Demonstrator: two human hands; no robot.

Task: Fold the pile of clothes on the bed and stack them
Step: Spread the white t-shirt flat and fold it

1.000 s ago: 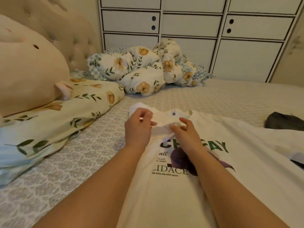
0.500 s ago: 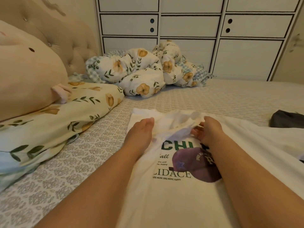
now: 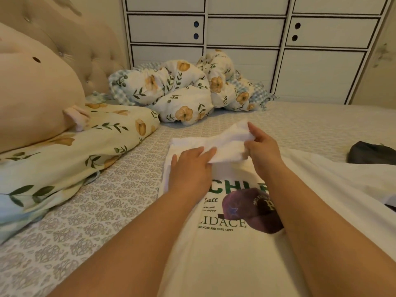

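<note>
A white T-shirt [image 3: 222, 254] with green lettering and a purple cap print lies front-up on the bed, its left side folded in. My left hand [image 3: 190, 170] rests flat on the shirt near the collar, its fingertips pinning the lower edge of a raised fold. My right hand [image 3: 260, 146] pinches that fold, the shirt's sleeve [image 3: 227, 144], and holds it up above the collar area. More white cloth [image 3: 342, 179] spreads to the right.
A dark grey garment [image 3: 370, 153] lies at the right edge. A floral duvet [image 3: 184, 93] is bunched at the back, a floral pillow [image 3: 70, 151] and a big plush [image 3: 32, 93] on the left. White cabinets [image 3: 246, 39] stand behind the bed [image 3: 96, 211].
My right hand has lifted the sleeve fold up and across towards the middle. My left hand has slid forward to press the fold's edge.
</note>
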